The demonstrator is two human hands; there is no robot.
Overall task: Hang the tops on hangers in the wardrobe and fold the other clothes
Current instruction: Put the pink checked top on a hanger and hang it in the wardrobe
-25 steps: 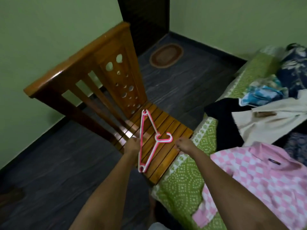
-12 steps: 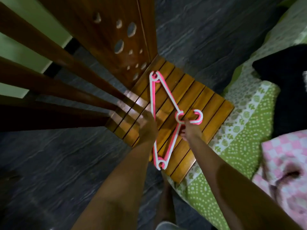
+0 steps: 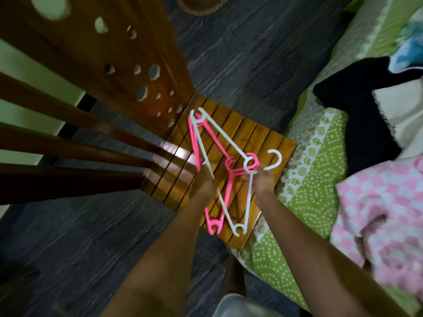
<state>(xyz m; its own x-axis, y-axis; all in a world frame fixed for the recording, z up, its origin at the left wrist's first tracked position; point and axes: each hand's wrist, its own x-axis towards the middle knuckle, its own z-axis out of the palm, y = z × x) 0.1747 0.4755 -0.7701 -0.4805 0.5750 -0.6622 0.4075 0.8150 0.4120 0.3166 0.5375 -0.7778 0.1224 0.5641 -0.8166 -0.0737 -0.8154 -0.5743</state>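
Your right hand [image 3: 263,181] pinches the white hanger [image 3: 225,145] at its neck, while your left hand [image 3: 204,181] curls around the pink hangers [image 3: 217,147], all over the slatted chair seat [image 3: 270,138] near its front edge.

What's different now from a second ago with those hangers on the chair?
The right hand has drawn the white hanger sideways toward the bed, so it now shows apart from the pink hangers; before, they lay as one stack. The left hand still rests on the stack. The hangers remain on the chair seat.
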